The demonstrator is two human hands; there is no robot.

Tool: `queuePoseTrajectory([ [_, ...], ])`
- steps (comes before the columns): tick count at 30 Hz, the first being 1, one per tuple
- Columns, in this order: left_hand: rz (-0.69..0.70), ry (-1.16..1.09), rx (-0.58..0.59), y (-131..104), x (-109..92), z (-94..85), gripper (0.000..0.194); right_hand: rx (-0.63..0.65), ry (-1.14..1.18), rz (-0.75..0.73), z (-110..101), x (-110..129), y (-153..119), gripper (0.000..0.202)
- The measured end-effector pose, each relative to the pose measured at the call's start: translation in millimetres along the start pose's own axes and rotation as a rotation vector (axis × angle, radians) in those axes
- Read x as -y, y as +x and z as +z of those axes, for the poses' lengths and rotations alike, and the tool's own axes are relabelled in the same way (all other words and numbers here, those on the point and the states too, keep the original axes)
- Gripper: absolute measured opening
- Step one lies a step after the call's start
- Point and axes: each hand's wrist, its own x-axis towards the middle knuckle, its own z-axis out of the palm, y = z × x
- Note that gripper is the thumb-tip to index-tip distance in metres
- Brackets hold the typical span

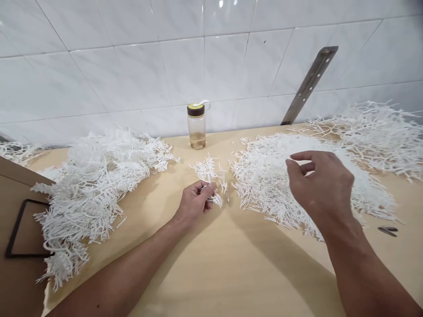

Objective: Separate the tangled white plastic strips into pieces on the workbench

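My left hand (194,200) is closed on a small cluster of white branched plastic sprues (206,169), low over the middle of the table. Thin branches stick out above and below its fingers. A few loose white bits lie just right of it. My right hand (320,185) hovers over a wide heap of short white plastic sticks (271,176). Its fingers are curved, thumb and forefinger tips slightly apart, and I see nothing between them. Another large heap of white sprues and sticks (99,176) spreads across the left side.
A clear bottle (197,127) with a dark, yellow-topped lid stands by the tiled wall. More tangled white sprues (383,136) lie at the back right. Small dark metal nippers or blades (388,230) rest at right. A perforated metal bracket (309,86) leans upward; a brown box (20,220) borders the left.
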Motion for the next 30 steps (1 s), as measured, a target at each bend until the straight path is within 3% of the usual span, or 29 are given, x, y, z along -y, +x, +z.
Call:
queuePoseTrajectory([
  [2,-0.009,-0.013,0.009,1.0,0.6,-0.9,0.041,0.159,0.185,-0.006,8.0,17.0,-16.4,0.02],
  [5,0.0,-0.005,0.031,1.7,1.2,-1.9,0.038,0.574,0.375,-0.052,21.2,40.1,-41.0,0.025],
  [9,0.015,0.068,0.042,0.1,1.1,-0.3,0.036,0.769,0.43,-0.037,31.5,52.0,-56.4,0.026],
  [22,0.075,0.182,0.072,-0.3,4.2,0.9,0.037,0.871,0.456,0.055,38.8,53.6,-57.3,0.017],
  [30,0.021,0.211,0.133,-1.9,2.2,0.4,0.039,0.773,0.434,-0.025,41.1,54.5,-60.6,0.014],
])
